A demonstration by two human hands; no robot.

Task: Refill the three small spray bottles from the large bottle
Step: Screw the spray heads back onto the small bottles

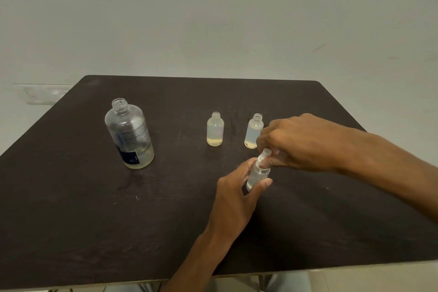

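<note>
Nearest, the left hand [237, 193] gripped a small spray bottle [257, 176] above the dark table [71, 208]; the right hand [296, 142] pinched its spray cap [264, 155]. Two uncapped small bottles [215, 129] stood beyond. Far left, the large bottle [129, 134] carried an illegible label.

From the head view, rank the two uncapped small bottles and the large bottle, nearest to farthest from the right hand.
1. Right small bottle: just behind the right hand, its right edge hidden by the knuckles.
2. Middle small bottle: farther left, standing apart.
3. Large bottle: far left of the table, uncapped.
</note>
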